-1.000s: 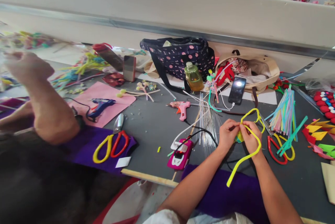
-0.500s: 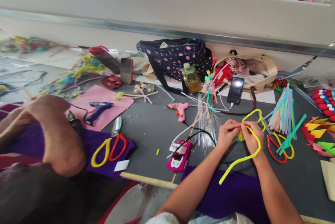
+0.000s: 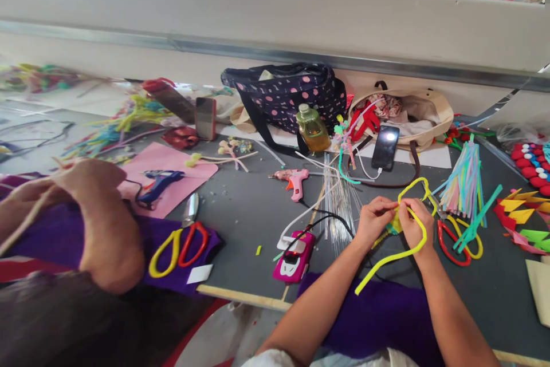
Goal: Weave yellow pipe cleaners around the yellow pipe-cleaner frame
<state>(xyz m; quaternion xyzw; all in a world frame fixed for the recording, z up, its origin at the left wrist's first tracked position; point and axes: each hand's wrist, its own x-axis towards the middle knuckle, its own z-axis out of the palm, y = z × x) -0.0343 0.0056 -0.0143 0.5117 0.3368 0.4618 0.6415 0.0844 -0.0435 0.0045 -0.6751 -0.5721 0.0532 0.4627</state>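
I've got the fuzzy yellow pipe cleaner [image 3: 401, 253] pinched between both sets of fingertips, its loop arching just beyond my knuckles and its tail trailing back past my right wrist. My left hand [image 3: 374, 219] and right hand [image 3: 415, 224] are closed tight, thumbs touching. Just right of my fingers lie red-and-yellow-handled scissors [image 3: 458, 239]; left of them, thin silver wires [image 3: 339, 201] on the grey tabletop [image 3: 249, 206].

pipe cleaner [image 3: 401, 252]: fuzzy yellow chenille, matt
tabletop [image 3: 249, 206]: dark grey, matt, smooth
cloth [image 3: 378, 310]: purple felt, soft, matt
scissors [image 3: 180, 238]: glossy plastic handles, red & yellow; metal blades
phone [image 3: 385, 148]: glossy glass screen
bag [image 3: 287, 95]: dotted fabric
bottle [image 3: 313, 128]: clear plastic, shiny
sheet [image 3: 172, 175]: pink, matt
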